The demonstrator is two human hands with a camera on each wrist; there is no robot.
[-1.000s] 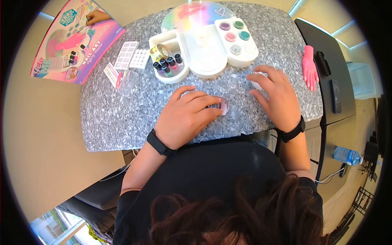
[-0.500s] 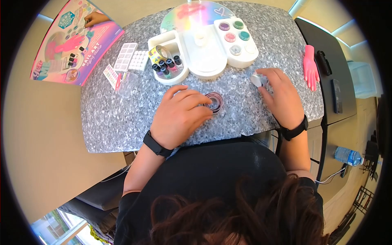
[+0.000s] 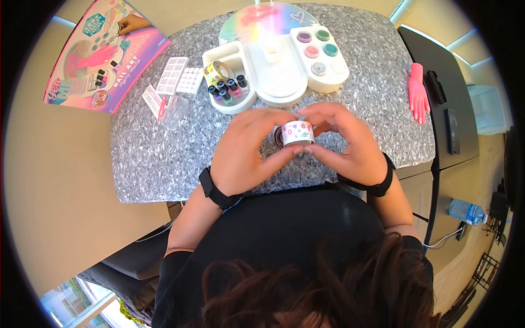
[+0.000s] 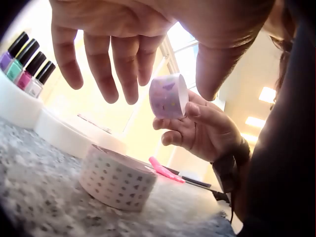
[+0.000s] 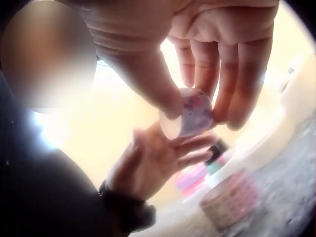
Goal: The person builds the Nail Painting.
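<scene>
A small white roll with colourful printed shapes [image 3: 298, 133] is pinched between thumb and fingers of the right hand [image 3: 358, 145]. The left hand [image 3: 243, 145] curves around the roll's other side; the left wrist view shows its fingers [image 4: 101, 64] relaxed and spread from the thumb, with nothing gripped. Partly behind the held roll, a larger patterned roll [image 3: 279, 138] rests on the speckled tabletop. This larger roll [image 4: 118, 180] shows small printed marks on its side. In the right wrist view, thumb and fingers meet on the small roll [image 5: 195, 113].
Behind the hands stands a white tray set [image 3: 276, 93] with polish bottles [image 3: 227, 90], a yellow roll and glitter pots [image 3: 311, 51]. Sheets and a clear bag [image 3: 175, 111] lie left, near a printed box [image 3: 104, 60]. A pink model hand [image 3: 418, 95] lies right.
The right hand has moved left and toward the body, bringing the small roll beside the left hand. The left hand has let go of the larger roll, its fingers now raised.
</scene>
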